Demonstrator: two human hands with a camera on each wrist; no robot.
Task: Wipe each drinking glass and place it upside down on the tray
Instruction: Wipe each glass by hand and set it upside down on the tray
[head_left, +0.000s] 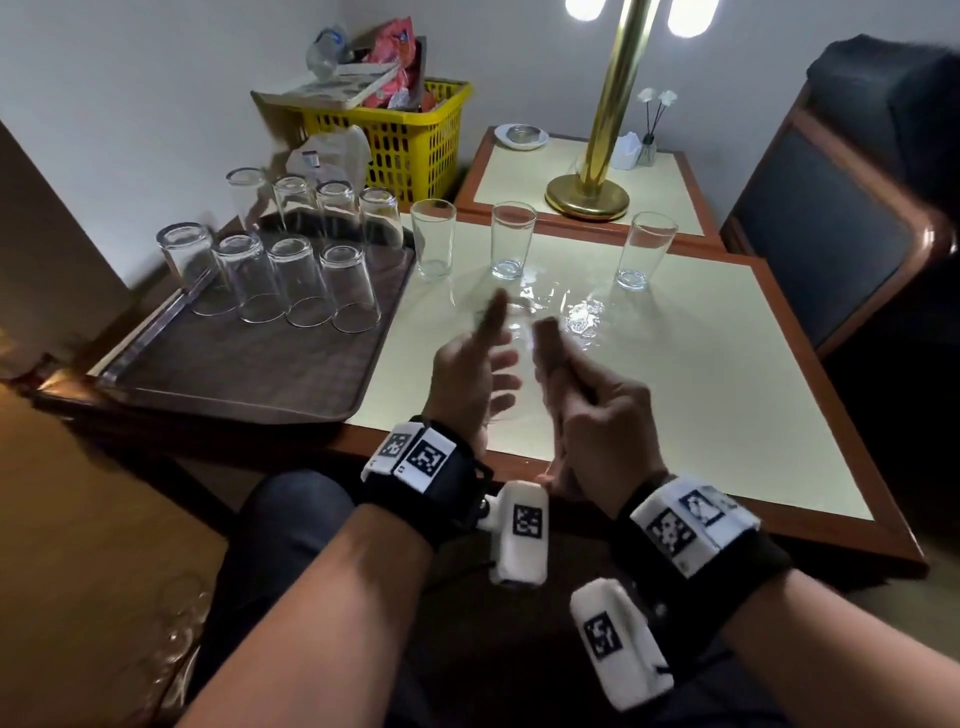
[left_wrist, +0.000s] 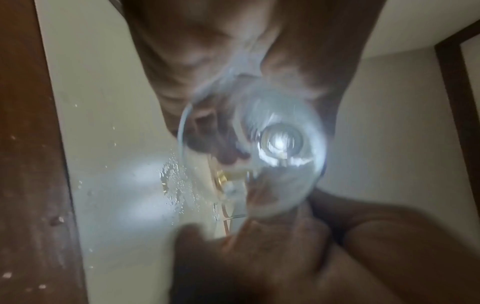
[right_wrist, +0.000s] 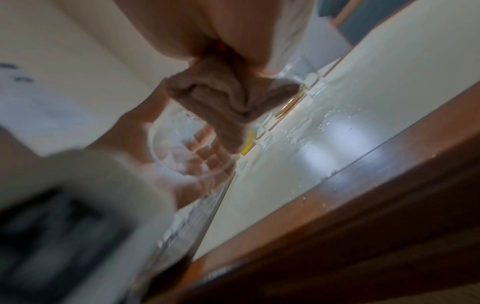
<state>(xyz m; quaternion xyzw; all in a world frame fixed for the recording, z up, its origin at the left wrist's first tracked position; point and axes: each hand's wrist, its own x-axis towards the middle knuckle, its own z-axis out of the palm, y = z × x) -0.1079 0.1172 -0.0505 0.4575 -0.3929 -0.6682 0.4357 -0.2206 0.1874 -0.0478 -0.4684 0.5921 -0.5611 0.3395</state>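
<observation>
My left hand grips a clear drinking glass above the cream table, fingers curled round its wall. In the left wrist view the glass is seen mouth-on and blurred. My right hand holds a bunched brown cloth just right of the glass. In the right wrist view the cloth hangs at the rim of the glass. Several glasses stand upside down on the brown tray. Three upright glasses stand along the table's far edge.
Water drops lie on the table beyond my hands. A brass lamp stands on a second table behind. A yellow basket sits at the back, and a dark chair at the right.
</observation>
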